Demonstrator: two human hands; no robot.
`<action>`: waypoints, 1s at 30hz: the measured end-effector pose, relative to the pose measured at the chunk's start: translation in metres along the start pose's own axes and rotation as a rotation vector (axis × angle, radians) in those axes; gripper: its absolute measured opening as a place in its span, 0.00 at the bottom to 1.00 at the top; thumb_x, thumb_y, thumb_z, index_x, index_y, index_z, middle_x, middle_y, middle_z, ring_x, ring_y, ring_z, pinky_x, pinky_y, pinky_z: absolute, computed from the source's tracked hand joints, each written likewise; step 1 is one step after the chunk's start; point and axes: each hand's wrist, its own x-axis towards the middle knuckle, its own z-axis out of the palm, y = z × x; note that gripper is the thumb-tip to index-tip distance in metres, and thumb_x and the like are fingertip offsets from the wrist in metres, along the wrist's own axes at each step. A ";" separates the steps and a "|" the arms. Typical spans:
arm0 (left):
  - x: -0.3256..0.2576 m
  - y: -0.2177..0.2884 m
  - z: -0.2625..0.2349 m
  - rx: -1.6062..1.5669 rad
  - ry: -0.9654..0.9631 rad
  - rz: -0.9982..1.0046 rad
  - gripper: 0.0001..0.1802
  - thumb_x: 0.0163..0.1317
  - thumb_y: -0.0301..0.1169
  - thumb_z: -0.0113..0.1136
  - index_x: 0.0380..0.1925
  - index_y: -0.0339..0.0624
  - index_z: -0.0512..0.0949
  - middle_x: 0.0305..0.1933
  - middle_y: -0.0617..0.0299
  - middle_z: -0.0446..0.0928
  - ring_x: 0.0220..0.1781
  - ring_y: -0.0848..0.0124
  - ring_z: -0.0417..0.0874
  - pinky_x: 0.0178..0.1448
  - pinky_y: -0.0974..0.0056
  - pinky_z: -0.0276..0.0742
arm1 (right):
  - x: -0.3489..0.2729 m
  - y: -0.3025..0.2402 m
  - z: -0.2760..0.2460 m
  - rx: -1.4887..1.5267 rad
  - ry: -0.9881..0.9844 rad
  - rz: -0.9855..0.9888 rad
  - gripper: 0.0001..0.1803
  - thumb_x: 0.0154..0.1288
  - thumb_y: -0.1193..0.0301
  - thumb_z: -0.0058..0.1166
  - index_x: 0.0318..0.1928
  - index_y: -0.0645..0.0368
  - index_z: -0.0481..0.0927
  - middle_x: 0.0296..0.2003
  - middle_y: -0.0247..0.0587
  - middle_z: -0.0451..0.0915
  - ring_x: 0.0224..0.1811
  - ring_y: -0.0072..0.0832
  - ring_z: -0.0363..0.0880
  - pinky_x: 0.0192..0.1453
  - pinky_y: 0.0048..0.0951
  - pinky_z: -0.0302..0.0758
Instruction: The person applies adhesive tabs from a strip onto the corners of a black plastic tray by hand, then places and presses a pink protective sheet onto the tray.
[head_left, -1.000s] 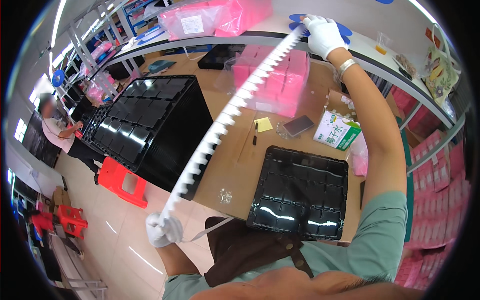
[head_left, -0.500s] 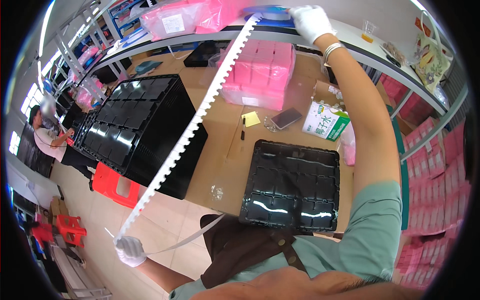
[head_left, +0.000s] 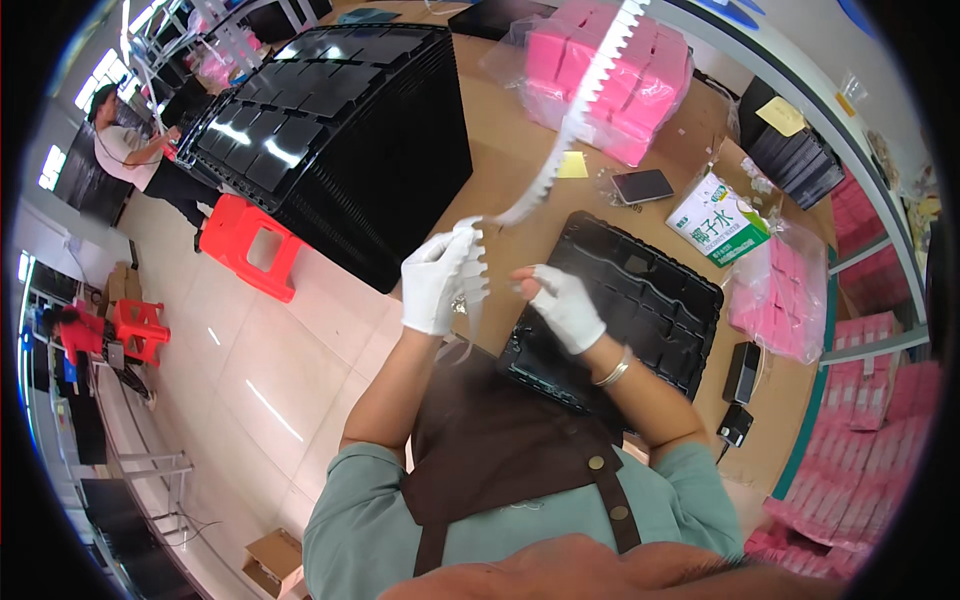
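Item: long white toothed strip (head_left: 560, 140), running from top of view down to the left hand (head_left: 437, 283), gloved, pinching its lower end. Right hand (head_left: 566, 306), gloved, fingers loosely curled just beside, above black tray (head_left: 655, 290) on bench (head_left: 505, 140). Handling: best kept taut, untwisted.

Red stool (head_left: 245, 245), phone (head_left: 642, 185), pink boxes (head_left: 610, 75), carton (head_left: 718, 220).

One long white toothed plastic strip (head_left: 560, 150), two white-gloved hands, one flat black moulded tray (head_left: 640, 300), one tall black tray stack (head_left: 340, 130) at ten o'clock, one phone (head_left: 642, 185), two red plastic stools (head_left: 245, 245).
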 end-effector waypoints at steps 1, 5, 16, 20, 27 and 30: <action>0.003 -0.007 0.002 -0.028 0.033 0.052 0.11 0.63 0.34 0.58 0.38 0.37 0.81 0.30 0.66 0.78 0.25 0.80 0.75 0.28 0.76 0.70 | -0.002 0.003 0.012 0.133 -0.005 0.062 0.12 0.65 0.69 0.53 0.44 0.63 0.79 0.37 0.32 0.80 0.40 0.18 0.74 0.46 0.22 0.71; 0.007 -0.023 0.006 -0.049 0.101 0.152 0.12 0.64 0.34 0.57 0.37 0.36 0.81 0.30 0.65 0.78 0.20 0.82 0.71 0.22 0.76 0.66 | 0.000 0.003 0.029 0.238 0.033 0.081 0.16 0.63 0.63 0.58 0.44 0.62 0.80 0.37 0.29 0.79 0.38 0.15 0.72 0.43 0.19 0.68; 0.026 -0.063 0.001 -0.267 0.110 -0.087 0.14 0.66 0.35 0.55 0.43 0.35 0.76 0.26 0.66 0.73 0.20 0.83 0.70 0.18 0.78 0.60 | -0.005 0.010 0.038 0.123 0.408 -0.213 0.04 0.47 0.82 0.59 0.24 0.62 0.77 0.35 0.33 0.72 0.30 0.25 0.75 0.39 0.22 0.71; 0.028 -0.077 -0.031 -0.413 0.172 -0.096 0.14 0.67 0.35 0.53 0.47 0.36 0.73 0.32 0.66 0.73 0.25 0.83 0.70 0.19 0.79 0.57 | 0.040 0.033 -0.029 -0.398 0.401 -0.252 0.04 0.43 0.80 0.60 0.22 0.61 0.79 0.32 0.40 0.75 0.32 0.32 0.78 0.41 0.28 0.75; 0.015 -0.084 -0.042 -0.366 0.241 -0.097 0.11 0.66 0.32 0.54 0.40 0.33 0.76 0.25 0.64 0.74 0.19 0.81 0.70 0.19 0.76 0.59 | 0.104 0.106 -0.125 -1.064 0.214 0.110 0.02 0.43 0.73 0.63 0.20 0.53 0.82 0.30 0.47 0.78 0.36 0.43 0.78 0.42 0.37 0.74; 0.015 -0.093 -0.044 -0.263 0.244 -0.070 0.11 0.66 0.33 0.56 0.36 0.35 0.77 0.20 0.66 0.73 0.16 0.82 0.67 0.19 0.77 0.58 | 0.111 0.110 -0.119 -1.148 0.101 0.219 0.10 0.42 0.71 0.66 0.29 0.56 0.83 0.37 0.50 0.78 0.42 0.44 0.78 0.46 0.38 0.74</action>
